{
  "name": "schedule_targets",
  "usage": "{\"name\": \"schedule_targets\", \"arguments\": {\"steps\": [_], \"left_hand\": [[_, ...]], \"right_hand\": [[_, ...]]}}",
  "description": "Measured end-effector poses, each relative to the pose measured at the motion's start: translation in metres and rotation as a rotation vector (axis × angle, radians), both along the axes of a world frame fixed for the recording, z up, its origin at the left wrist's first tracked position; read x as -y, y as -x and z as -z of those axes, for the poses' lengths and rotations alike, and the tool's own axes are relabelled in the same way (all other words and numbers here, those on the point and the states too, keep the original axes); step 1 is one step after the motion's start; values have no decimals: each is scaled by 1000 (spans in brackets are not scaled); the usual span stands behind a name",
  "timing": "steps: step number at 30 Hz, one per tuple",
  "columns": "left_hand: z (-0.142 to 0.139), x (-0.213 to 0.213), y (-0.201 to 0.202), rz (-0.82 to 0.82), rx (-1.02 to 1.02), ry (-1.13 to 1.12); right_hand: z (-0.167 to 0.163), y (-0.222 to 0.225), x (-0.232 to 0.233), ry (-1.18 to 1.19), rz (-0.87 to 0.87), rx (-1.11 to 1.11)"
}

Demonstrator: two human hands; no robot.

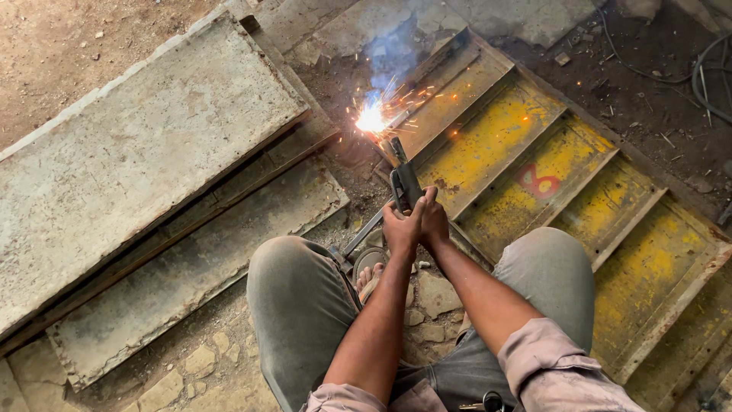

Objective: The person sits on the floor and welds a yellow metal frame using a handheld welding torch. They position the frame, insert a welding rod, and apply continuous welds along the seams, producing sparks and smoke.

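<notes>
Dirt and stone workshop floor w/ grey slabs (145,152). Left hand (401,226) & right hand (435,220), both clasped on welding holder (406,183); its rod runs up-left to arc (371,120) on yellow steel panel (534,160) edge, straight ahead.

Rusty, matt yellow-painted steel panel (534,164) lies beside rough, cement-crusted grey metal plates (137,152).

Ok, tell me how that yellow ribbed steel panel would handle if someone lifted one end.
The yellow panel looks like rusty steel with welded ribs, so probably stiff and heavy. It lies flat, so unlikely to roll or tip. The edges near the sparks are likely hot.
</notes>
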State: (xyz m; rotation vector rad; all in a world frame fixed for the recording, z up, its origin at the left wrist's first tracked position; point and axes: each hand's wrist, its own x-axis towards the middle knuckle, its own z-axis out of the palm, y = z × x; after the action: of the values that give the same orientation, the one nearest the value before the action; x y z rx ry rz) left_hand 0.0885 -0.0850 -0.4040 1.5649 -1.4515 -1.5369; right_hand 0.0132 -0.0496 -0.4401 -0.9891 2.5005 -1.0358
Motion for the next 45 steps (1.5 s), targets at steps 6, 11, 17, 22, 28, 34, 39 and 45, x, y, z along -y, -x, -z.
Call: {"name": "schedule_targets", "arguments": {"steps": [6,11,17,22,28,34,39,45], "left_hand": [[-3,-1,-3,5,-1,0],[2,-1,-4,12,4,-1],[10,-1,-4,14,-34,8],[9,-1,-4,13,-14,39],[3,-2,-3,24,-64,-30],[8,-4,0,29,20,74],[14,-12,1,58,51,83],[0,-16,4,103,61,46]], "right_hand": [[-4,-2,1,-2,0,-11],[-7,-4,-1,-55,-11,86],[-9,-3,-2,18,-22,70],[-12,-2,-1,-36,-14,63],[-17,-4,-2,11,-24,42],[-13,-3,-8,28,-7,43],[-8,-2,-17,71,26,59],[-7,1,-24,49,60,-11]]}}
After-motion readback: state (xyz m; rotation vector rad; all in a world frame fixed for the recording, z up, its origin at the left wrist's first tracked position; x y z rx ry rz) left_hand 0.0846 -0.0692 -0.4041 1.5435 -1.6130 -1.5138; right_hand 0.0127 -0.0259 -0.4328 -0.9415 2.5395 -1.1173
